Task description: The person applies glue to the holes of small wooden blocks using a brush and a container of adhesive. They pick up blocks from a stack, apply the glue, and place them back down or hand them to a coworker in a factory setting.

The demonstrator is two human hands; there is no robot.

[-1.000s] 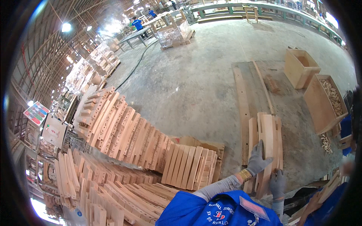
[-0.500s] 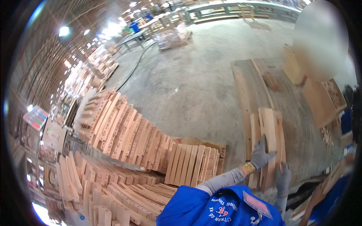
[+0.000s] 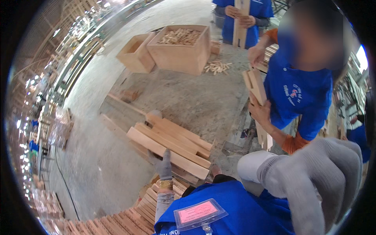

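My left hand point(image 3: 164, 166), in a grey glove, is closed at the near edge of a pale wooden board point(image 3: 168, 152). Its thumb lies on top, and the other fingers are partly hidden at the board's side. Beside that board lie more wooden pieces point(image 3: 182, 133), some with notched ends, stacked low above the floor. My right hand point(image 3: 317, 180), also grey-gloved, is raised very close to the camera, away from the boards. Its fingers curl downward, and whatever they may enclose is hidden.
At right a co-worker point(image 3: 301, 94) holds a jointed wooden piece point(image 3: 255, 87); another person point(image 3: 246, 23) holds a board beyond. Two wooden boxes, one full of small offcuts point(image 3: 180, 37), stand ahead near loose scraps point(image 3: 217, 66). Stacked slats point(image 3: 117, 223) line the lower left.
The view has swung to the right, bringing the co-workers and boxes in. My right hand has left the boards and risen near the camera. My left hand stays at the boards, now at an edge.
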